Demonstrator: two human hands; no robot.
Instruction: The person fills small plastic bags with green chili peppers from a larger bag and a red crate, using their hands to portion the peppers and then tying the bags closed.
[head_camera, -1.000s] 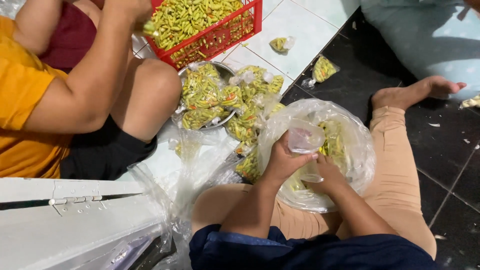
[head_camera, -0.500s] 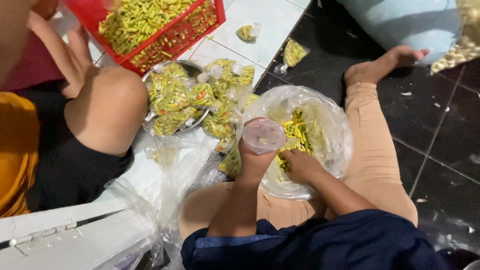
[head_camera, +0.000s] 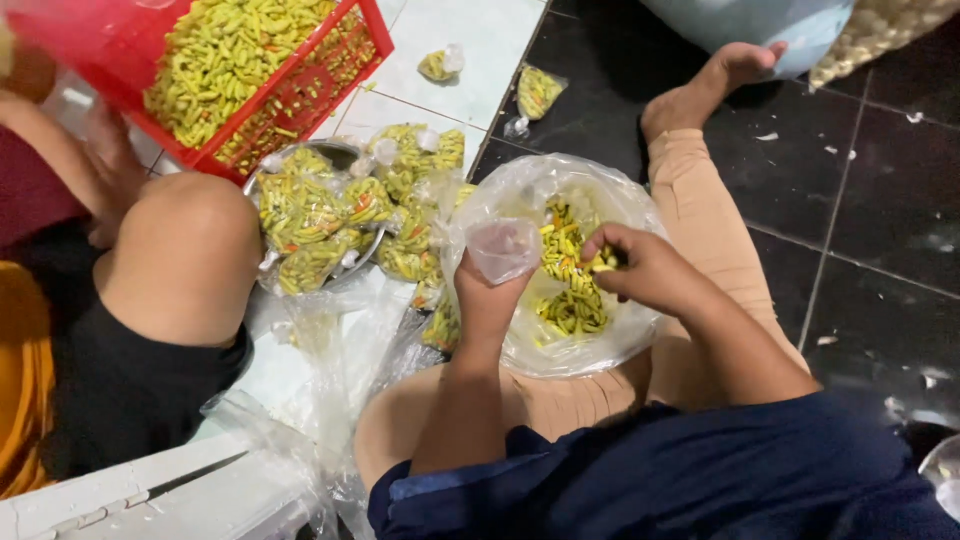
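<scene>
I sit on the floor with a large clear plastic bag (head_camera: 520, 190) of yellow-green chilies (head_camera: 572, 305) in my lap. My left hand (head_camera: 488, 290) holds a small clear plastic bag (head_camera: 503, 248) open at its mouth, just left of the chilies. My right hand (head_camera: 642, 268) is closed on a few chilies, lifted a little above the pile and close to the small bag's mouth.
Several filled small chili packs (head_camera: 315, 215) lie heaped in a metal bowl (head_camera: 340, 152) and on the white tiles. A red basket (head_camera: 300, 95) of chilies is tilted above it. Another person's knee (head_camera: 185, 255) sits at left. Two loose packs (head_camera: 538, 92) lie further off.
The view has shifted left and closer. My right hand has come up out of the big bag with chilies and moved toward the small bag in my left hand.
</scene>
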